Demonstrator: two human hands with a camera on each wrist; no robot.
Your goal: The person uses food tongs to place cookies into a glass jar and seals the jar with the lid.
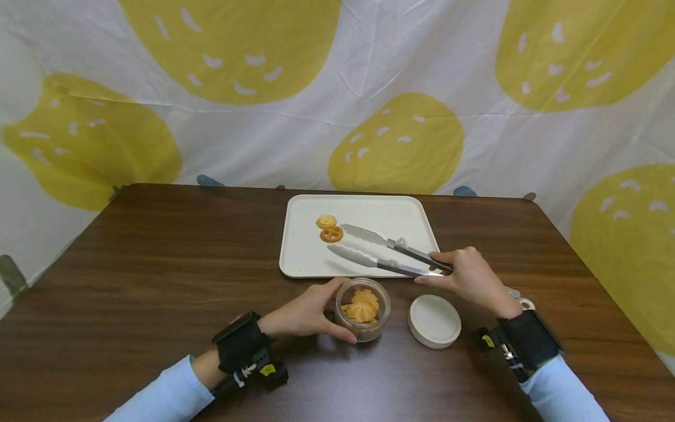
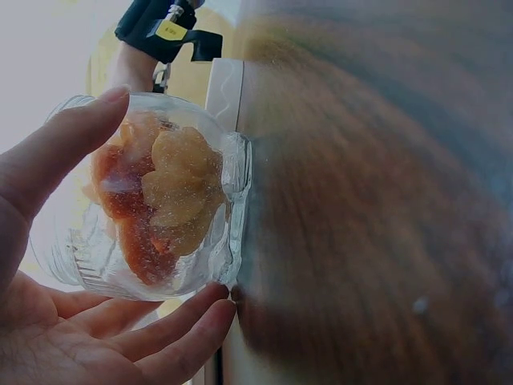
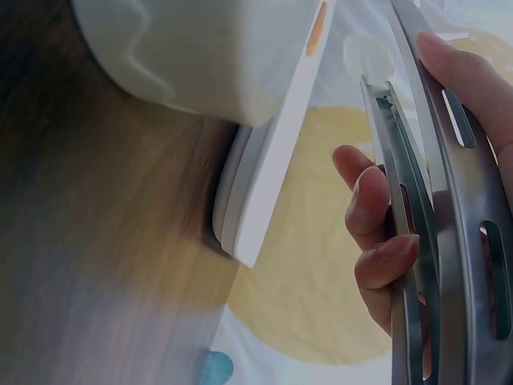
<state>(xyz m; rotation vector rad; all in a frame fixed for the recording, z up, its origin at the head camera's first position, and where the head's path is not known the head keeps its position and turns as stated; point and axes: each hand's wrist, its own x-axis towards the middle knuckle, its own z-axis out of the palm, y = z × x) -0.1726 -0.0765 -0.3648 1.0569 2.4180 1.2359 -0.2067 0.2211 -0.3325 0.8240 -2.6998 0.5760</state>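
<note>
My left hand [image 1: 315,310] holds a glass jar [image 1: 364,331] round its side, thumb at the front and fingers behind. Yellow flower-shaped cookies [image 1: 362,306] lie inside it, and the left wrist view also shows redder pieces [image 2: 132,200] through the glass. In my right hand [image 1: 471,280] are metal tongs [image 1: 392,265], gripped by both arms, with their jaws spread over the white tray [image 1: 379,205]. Nothing is between the tong tips. Just left of the tips, a round cookie [image 1: 326,221] and a pretzel [image 1: 331,234] lie touching on the tray.
A white round lid [image 1: 435,321] lies on the brown table [image 1: 184,264] between the jar and my right wrist. Behind the table's far edge hangs a white cloth [image 1: 253,146] with large yellow shapes.
</note>
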